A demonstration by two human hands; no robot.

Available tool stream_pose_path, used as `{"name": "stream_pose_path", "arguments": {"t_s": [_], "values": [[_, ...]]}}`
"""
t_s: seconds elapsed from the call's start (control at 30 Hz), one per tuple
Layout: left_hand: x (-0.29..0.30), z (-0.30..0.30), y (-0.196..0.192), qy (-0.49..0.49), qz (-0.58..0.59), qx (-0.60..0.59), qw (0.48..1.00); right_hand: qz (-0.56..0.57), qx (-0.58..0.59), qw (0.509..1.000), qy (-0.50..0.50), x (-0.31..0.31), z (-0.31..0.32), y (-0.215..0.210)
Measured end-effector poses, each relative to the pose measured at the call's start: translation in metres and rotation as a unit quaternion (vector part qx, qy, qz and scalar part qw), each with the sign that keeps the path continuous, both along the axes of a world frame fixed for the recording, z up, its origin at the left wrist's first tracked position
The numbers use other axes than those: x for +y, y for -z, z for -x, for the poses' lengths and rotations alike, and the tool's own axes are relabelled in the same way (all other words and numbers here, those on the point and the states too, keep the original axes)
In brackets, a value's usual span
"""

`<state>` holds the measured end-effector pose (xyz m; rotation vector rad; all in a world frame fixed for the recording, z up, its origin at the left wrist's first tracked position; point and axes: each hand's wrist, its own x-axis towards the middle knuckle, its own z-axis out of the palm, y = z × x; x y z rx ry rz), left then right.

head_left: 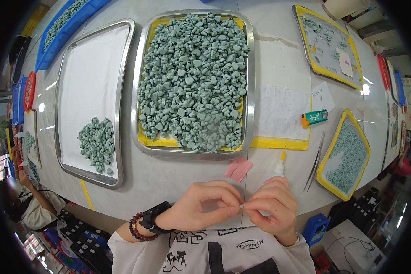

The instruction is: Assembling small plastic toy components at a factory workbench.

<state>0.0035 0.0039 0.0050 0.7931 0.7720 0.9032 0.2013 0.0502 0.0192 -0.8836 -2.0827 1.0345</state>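
My left hand (205, 204) and my right hand (273, 205) meet near the table's front edge, both closed in a pinch. Between their fingertips is a small pale green-grey piece (241, 207), mostly hidden, perhaps a stone. A white bottle with a thin yellow nozzle (281, 165) shows just beyond my right hand; whether the fingers touch it, I cannot tell. Ahead of my hands, a metal tray (194, 154) holds a heap of grey-green stones (192, 82). A pink folded scrap (238, 169) lies between this tray and my hands.
At left a white-lined metal tray (89, 64) holds a small stone pile (97, 144). Tweezers (315, 162), a green lighter (314, 118) and a yellow-rimmed tray (323, 178) lie right. Another yellow-edged tray (338, 77) is far right, a blue bin (42, 59) far left. Someone sits at left.
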Motion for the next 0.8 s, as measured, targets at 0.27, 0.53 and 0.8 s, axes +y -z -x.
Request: {"name": "stream_pose_path", "arguments": {"t_s": [0.27,0.53,0.8], "values": [[-0.003,-0.006,0.000,-0.049,0.132,-0.071,0.987,-0.148,-0.111,0.982,0.026,-0.006,-0.003,-0.008],[-0.004,-0.004,0.001,-0.039,0.115,-0.055,0.991,-0.174,-0.136,0.975,0.024,-0.007,-0.002,-0.005],[-0.004,-0.005,0.003,-0.046,0.102,-0.013,0.994,-0.204,-0.182,0.962,-0.005,-0.010,-0.002,-0.006]]}}
